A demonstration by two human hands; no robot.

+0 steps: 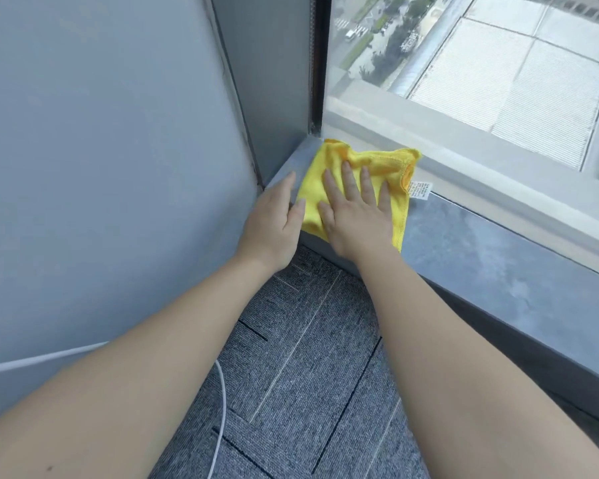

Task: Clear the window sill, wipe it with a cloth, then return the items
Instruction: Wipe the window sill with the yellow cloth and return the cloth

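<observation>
A yellow cloth (382, 164) with a white label lies flat on the grey window sill (491, 261), pushed into the sill's left corner. My right hand (357, 212) presses flat on the cloth with its fingers spread. My left hand (277, 219) rests on the sill's front edge beside the cloth, its fingertips touching the cloth's left border. No other items are on the visible part of the sill.
A grey wall (101, 167) closes the corner on the left. The window pane (481, 63) rises directly behind the sill. Grey carpet tiles (308, 375) cover the floor below, with a white cable (222, 392) running across them.
</observation>
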